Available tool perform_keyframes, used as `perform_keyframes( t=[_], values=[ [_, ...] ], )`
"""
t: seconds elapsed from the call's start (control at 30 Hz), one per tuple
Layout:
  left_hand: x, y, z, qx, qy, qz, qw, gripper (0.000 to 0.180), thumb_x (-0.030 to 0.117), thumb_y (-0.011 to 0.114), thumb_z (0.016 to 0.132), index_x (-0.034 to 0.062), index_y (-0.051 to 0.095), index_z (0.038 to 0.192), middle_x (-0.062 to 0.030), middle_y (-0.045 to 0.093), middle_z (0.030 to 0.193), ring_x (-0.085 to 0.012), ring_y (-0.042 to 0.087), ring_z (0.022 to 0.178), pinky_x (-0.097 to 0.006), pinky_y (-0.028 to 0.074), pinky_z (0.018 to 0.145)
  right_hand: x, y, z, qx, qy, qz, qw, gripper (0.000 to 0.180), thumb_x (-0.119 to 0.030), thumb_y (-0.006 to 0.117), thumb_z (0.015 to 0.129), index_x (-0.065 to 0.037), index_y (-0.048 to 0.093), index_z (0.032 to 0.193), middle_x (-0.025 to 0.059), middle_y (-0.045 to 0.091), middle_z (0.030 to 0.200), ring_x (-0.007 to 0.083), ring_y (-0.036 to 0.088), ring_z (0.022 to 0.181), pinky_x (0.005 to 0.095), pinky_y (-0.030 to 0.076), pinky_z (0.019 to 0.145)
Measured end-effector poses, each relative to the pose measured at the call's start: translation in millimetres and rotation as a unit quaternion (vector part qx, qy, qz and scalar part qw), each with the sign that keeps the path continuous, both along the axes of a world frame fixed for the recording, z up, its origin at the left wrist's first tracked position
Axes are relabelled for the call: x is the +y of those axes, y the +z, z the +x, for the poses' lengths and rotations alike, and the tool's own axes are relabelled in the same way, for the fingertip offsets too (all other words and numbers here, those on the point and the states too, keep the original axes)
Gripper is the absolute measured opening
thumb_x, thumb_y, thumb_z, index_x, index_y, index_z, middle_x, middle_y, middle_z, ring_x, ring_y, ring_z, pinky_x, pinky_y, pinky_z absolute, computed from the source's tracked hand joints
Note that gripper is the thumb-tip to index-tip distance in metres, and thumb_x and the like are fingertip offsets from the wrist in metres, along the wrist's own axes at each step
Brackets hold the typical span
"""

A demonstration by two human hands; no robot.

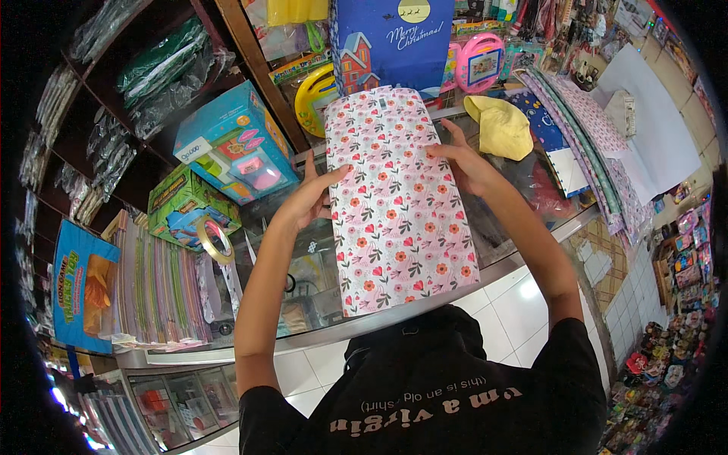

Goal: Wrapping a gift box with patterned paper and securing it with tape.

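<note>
Left hand (309,199), head view: half open, thumb on the upper face of a floral parcel (402,220) near its left edge, fingers spread along and partly hidden by that side; firmness of hold cannot be told. Right hand (472,173): likewise half open at the opposite edge, thumb on the paper, index finger extended away from the wearer; its grip cannot be judged either. The parcel lies between both hands on a glass counter (307,264), its long axis pointing away from the wearer. Left of the left hand stand a teal box (235,125) and, farther out, a green box (180,199), with a tape roll (203,236) beside the latter. Beyond the right hand lies a yellow cloth (499,127); to its right, rolled patterned papers (588,144). Ahead of both hands, a blue panel (394,57) bears a red house.
</note>
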State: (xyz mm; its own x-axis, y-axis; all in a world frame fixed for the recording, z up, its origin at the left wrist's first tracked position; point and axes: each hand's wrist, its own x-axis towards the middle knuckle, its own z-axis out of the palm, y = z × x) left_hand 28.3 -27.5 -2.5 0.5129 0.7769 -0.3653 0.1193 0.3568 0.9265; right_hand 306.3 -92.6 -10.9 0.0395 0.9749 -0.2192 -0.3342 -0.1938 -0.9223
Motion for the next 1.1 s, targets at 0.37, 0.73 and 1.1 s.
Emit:
perform_keyframes(
  t=[0.37,0.73,1.1],
  values=[
    [19.4,-2.8,-6.9,-0.007,-0.075,-0.012,0.997,0.09,0.041,0.064,0.075,0.0103,0.012,0.142,-0.0126,0.03,0.139,-0.0221,0.036,0.124,-0.035,0.03,0.102,-58.7,3.7,-49.2,-0.034,-0.012,-0.018,0.999,0.097,-0.02,0.07,0.071,-0.022,-0.003,0.134,0.0157,0.03,0.13,0.0281,0.042,0.113,0.0469,0.044,0.08],
    [15.3,14.2,32.8,0.091,-0.236,0.131,0.959,0.084,0.05,0.056,0.082,0.004,0.017,0.14,-0.0137,0.031,0.138,-0.0203,0.033,0.125,-0.033,0.029,0.101,-107.3,-21.6,-28.4,0.092,-0.047,-0.003,0.995,0.074,-0.022,0.063,0.082,-0.019,0.002,0.124,0.0154,0.035,0.122,0.0243,0.044,0.112,0.0414,0.049,0.082],
    [32.4,20.4,64.9,0.138,-0.212,0.115,0.96,0.078,0.047,0.05,0.085,0.0065,0.014,0.141,-0.0103,0.024,0.142,-0.0204,0.024,0.13,-0.032,0.021,0.105,-134.7,-7.9,-40.2,-0.046,-0.11,0.173,0.978,0.091,-0.015,0.066,0.078,-0.006,-0.002,0.139,0.0219,0.03,0.125,0.0265,0.047,0.106,0.0381,0.047,0.083]
  ],
)
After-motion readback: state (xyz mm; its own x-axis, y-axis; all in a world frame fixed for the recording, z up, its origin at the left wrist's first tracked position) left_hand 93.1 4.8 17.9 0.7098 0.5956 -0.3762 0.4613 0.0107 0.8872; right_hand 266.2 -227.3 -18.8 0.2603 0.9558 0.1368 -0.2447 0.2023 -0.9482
